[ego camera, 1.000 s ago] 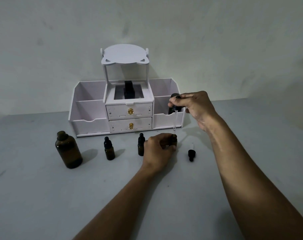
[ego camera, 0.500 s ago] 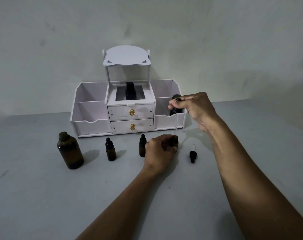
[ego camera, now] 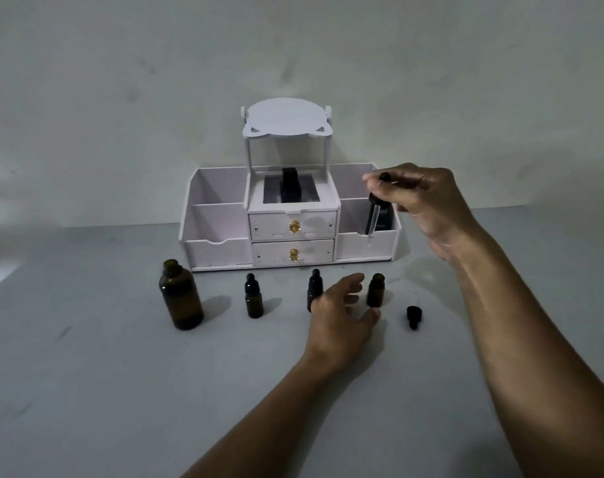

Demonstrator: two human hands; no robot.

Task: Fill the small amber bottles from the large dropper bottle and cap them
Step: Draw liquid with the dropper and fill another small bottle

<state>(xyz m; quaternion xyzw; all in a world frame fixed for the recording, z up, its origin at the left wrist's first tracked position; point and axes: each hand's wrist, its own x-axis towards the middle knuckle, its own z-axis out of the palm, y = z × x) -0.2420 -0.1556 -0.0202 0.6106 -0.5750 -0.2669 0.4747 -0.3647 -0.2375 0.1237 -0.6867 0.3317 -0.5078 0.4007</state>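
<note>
Small bottle uncapped, amber | L hand fingers apart | R hand pinches dropper

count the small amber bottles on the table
3. First capped bottle: right of the large bottle. Second capped bottle: partly behind the left hand. Uncapped bottle: between that hand and the loose cap. Dark containers in the organizer are unclear.

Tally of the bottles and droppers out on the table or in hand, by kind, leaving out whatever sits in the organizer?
large amber bottle: 1
small amber bottles: 3
loose dropper cap on the table: 1
dropper pinched in the right hand: 1
Total: 6
</note>
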